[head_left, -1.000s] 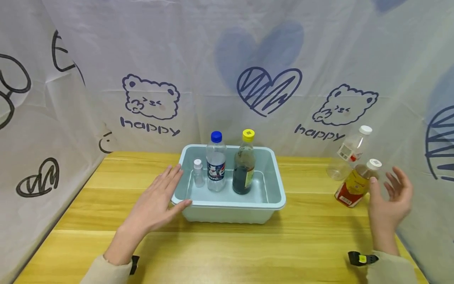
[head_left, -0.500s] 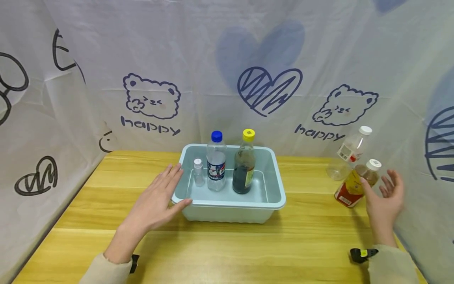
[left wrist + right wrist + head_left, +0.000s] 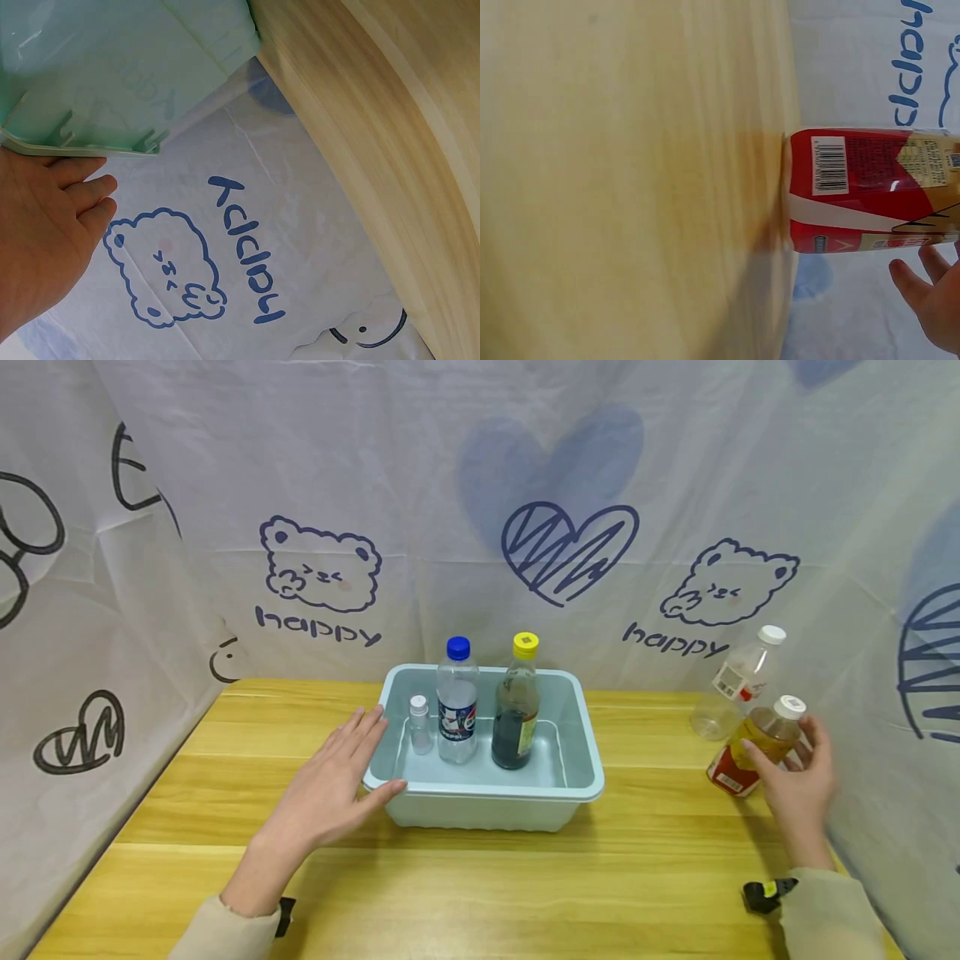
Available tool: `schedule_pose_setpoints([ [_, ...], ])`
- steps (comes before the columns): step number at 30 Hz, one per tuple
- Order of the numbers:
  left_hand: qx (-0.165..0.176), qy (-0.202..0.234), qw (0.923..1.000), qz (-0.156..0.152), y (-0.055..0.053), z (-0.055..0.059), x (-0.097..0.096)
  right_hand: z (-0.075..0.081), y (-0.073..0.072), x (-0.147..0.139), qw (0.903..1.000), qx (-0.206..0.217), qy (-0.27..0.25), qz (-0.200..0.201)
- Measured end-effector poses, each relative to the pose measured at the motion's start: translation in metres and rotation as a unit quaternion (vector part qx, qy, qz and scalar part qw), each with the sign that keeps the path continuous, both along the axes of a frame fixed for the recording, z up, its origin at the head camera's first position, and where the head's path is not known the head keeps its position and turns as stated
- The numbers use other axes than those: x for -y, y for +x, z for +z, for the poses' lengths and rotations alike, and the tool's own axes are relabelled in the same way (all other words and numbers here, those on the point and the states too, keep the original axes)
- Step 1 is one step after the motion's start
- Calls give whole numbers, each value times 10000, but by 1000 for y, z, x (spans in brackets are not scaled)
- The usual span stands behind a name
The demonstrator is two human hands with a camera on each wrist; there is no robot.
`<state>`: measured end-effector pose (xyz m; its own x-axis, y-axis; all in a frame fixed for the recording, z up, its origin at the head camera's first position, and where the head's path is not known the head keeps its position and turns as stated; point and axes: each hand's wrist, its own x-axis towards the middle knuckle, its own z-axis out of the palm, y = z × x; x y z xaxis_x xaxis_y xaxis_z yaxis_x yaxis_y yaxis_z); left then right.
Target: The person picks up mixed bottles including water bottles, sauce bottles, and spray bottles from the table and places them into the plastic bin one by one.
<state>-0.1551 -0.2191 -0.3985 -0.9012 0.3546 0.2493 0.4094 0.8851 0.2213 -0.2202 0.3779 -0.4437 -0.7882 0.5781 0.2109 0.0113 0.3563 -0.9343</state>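
Observation:
My left hand (image 3: 330, 789) rests with straight fingers on the left rim of a light blue plastic basin (image 3: 487, 792); the left wrist view shows the fingertips at the basin's rim (image 3: 90, 150). Inside the basin stand a small clear bottle (image 3: 420, 731), a Pepsi bottle (image 3: 457, 718) with a blue cap, and a yellow-capped bottle (image 3: 514, 718) of dark liquid. At the right, my right hand (image 3: 802, 785) is spread around a white-capped drink bottle (image 3: 738, 768) with a red and yellow label. In the right wrist view its loosely bent fingers (image 3: 909, 285) lie just beside that bottle.
Just behind the drink bottle stands a clear bottle (image 3: 716, 714) with a white cap. The wooden table (image 3: 480, 893) ends against a printed cloth backdrop (image 3: 450, 527), which also closes in on the left and right sides.
My right hand has moved left to the drink bottle, its thumb now in front of the label and its fingers behind. The left hand, basin and bottles have stayed put.

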Motion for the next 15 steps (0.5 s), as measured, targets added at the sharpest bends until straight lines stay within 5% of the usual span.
schedule_pose_setpoints([
  [15,-107,63,9999,-26,-1,-2,0,-12,-1,4,9994,-66,322,-112],
])
